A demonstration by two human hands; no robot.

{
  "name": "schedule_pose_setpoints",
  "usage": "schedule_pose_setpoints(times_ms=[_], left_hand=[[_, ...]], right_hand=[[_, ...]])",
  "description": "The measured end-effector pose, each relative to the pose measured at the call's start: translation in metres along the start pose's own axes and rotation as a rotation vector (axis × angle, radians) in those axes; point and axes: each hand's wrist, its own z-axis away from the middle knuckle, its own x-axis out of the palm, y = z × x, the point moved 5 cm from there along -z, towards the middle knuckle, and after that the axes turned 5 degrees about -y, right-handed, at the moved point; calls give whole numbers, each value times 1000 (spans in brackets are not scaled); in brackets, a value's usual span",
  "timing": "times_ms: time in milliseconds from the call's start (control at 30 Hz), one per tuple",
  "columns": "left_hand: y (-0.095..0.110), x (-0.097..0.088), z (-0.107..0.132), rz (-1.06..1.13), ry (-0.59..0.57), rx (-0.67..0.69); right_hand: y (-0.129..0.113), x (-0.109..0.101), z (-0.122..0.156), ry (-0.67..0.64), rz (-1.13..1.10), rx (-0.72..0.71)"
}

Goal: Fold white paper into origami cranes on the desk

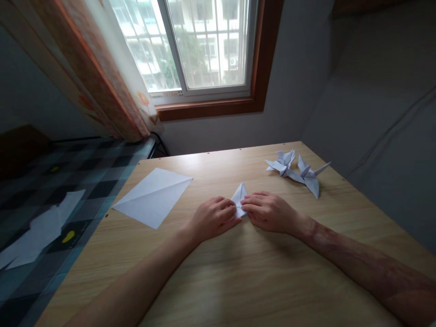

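A small piece of folded white paper [240,194] lies on the wooden table between my two hands, its pointed tip facing away from me. My left hand [214,215] grips its left side, thumb along the near edge and fingers closed over the top. From the right, my right hand [270,211] presses its fingers on the paper's other side, close to the middle crease. The fingers hide much of the lower part of the paper.
A creased white paper square [155,197] lies at the table's left. Two folded paper cranes [282,162] [309,175] sit at the back right. More white paper [44,229] rests on a checked bed cover [102,175]. Behind the table [218,281] are a window and a curtain [98,68].
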Motion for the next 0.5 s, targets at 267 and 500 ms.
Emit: schedule_pose_setpoints(times_ms=[267,500], left_hand=[[4,1,-2,-19,43,-60],[-8,4,-4,160,10,-71]], right_hand=[[-3,1,0,18,-66,45],[9,1,6,-3,-330,256]])
